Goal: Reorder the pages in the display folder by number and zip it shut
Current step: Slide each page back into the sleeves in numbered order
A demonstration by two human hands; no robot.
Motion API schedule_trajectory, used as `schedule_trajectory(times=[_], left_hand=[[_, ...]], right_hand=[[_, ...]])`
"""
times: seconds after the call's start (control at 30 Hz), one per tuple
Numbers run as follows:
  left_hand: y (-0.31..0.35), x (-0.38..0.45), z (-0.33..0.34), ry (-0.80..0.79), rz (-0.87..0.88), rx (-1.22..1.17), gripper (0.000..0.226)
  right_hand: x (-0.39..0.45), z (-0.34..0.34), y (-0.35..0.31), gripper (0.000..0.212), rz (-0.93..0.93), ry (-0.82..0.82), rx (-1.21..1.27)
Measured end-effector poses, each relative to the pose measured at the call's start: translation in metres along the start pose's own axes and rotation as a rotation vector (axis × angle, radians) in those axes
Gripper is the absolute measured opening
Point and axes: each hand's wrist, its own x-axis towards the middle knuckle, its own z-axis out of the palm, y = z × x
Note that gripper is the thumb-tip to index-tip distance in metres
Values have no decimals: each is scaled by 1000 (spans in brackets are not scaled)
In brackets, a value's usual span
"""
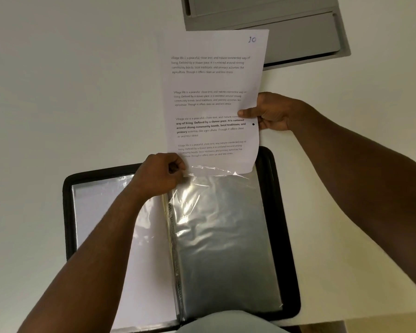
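White paper, thin and floppy: the page [214,99] marked 10 stands nearly upright at twelve o'clock above the open display folder [283,236], its bottom edge just inside the mouth of a clear sleeve [223,236]. The right hand [271,111] pinches the page's three o'clock edge. The left hand [159,174] grips the sleeve's top lip near the page's seven o'clock corner. I'd judge the sheet light and easily creased, the plastic slick and clingy. Best held by both side edges, low down, so it stays flat. The folder lies unzipped on the pale table [58,92].
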Motion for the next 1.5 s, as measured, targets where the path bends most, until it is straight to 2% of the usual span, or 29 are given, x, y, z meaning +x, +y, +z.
schedule_trajectory(times=[0.27,0.4,0.47,0.53,0.6,0.67,0.83,0.97,1.03,1.13,1.3,1.5], left_hand=[[1,3,4,35,11,-35,10],[1,3,5,41,-4,-56,9],[2,3,6,38,-7,-61,9],[3,3,7,28,-13,-74,10],[4,3,8,22,-11,-75,12],[4,4,8,16,-15,-81,10],[7,4,7,-16,-21,-81,11],[21,10,13,-72,11,-48,12],[31,15,18,-99,47,-13,3],[44,21,28,-153,87,14,11],[57,27,41,-208,69,-80,7],[62,30,47,-201,58,-123,12]], right_hand=[[0,8,-4,86,-13,-32,-38],[2,14,-3,56,17,-83,-68],[2,15,-3,50,27,-78,-64],[0,17,-5,56,58,-122,-101],[-2,20,-8,72,89,-178,-162],[-3,19,-10,79,82,-153,-174],[-1,14,-8,56,37,-36,-6],[1,19,-8,44,53,-37,25],[1,22,-9,45,68,-43,29],[1,22,-7,46,98,-53,25],[-2,15,-4,45,108,-26,51],[-3,17,-5,48,162,-122,-43]])
